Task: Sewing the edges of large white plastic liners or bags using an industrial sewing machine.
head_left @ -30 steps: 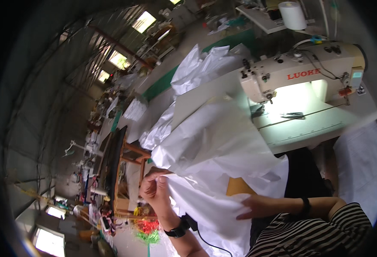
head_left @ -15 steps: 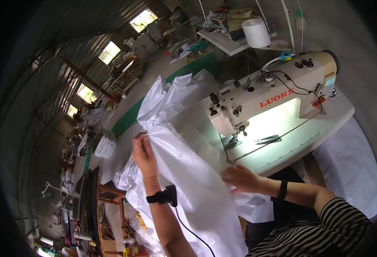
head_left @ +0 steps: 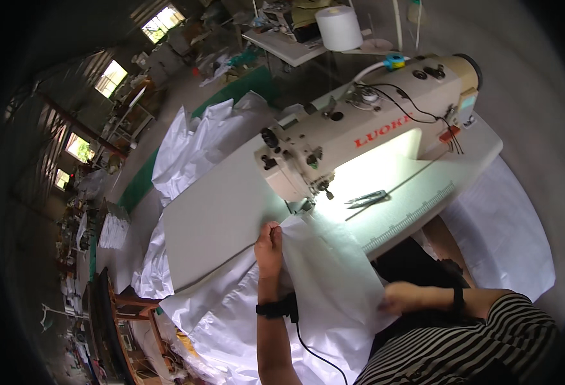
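Observation:
A sheet of white woven plastic fabric point(head_left: 334, 269) hangs over the near edge of the sewing machine table and down across my lap. My left hand point(head_left: 269, 250) pinches its upper edge, just left of the machine's needle area. Toward the right, my right hand point(head_left: 403, 298) is closed at the fabric's side edge, its fingertips slightly blurred. The fabric's top corner lies close to the presser foot point(head_left: 305, 205) of the cream sewing machine point(head_left: 372, 122); whether it is under the foot I cannot tell. Thread snips point(head_left: 366, 199) lie on the lit table right of the needle.
More white fabric point(head_left: 192, 144) is heaped beyond the table's left side, and another white piece point(head_left: 504, 224) hangs at the right. A white thread cone point(head_left: 338, 29) stands behind the machine. A wooden stool-like frame point(head_left: 135, 305) and stacked white sheets point(head_left: 113, 226) are at left.
My left hand has come right and nearer the needle, bringing the fabric edge along. It let the far bunch go, which now lies apart. My right hand has moved toward me along the fabric.

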Motion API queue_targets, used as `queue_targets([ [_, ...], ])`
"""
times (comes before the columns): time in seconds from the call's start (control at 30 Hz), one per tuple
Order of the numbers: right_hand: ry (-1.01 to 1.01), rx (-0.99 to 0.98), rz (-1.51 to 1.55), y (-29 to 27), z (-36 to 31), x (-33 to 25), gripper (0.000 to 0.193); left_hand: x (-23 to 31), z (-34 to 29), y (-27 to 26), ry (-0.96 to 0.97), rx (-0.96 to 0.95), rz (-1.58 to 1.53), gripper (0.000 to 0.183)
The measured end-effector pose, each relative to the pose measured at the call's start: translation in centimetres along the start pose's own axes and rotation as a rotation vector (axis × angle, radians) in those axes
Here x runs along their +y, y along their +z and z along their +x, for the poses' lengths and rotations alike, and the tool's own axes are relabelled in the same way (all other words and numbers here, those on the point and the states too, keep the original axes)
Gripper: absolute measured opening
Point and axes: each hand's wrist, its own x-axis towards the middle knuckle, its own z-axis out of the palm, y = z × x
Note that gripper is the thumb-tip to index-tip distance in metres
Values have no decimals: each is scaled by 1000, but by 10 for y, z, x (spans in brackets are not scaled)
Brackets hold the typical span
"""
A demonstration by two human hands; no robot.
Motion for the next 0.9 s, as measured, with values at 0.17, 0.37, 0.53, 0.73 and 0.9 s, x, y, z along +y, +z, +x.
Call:
queue_targets([
  [0.17, 78, 399, 442, -39, 29, -56, 30, 30, 0, -3, -96, -73, 54, 8],
  [0.37, -13, 834, 64, -56, 7, -106, 42, 60, 3, -10, 35, -70, 29, 9],
  [0.53, 41, 697, 79, -56, 29, -115, 59, 77, 17, -4, 99, -134, -52, 9],
  [0.73, 310, 337, -11, -65, 32, -102, 71, 54, 31, 30, 208, -214, 119, 10],
  [0.9, 243, 323, 436, -36, 25, -99, 60, 40, 38, 39, 193, -246, 195, 11],
])
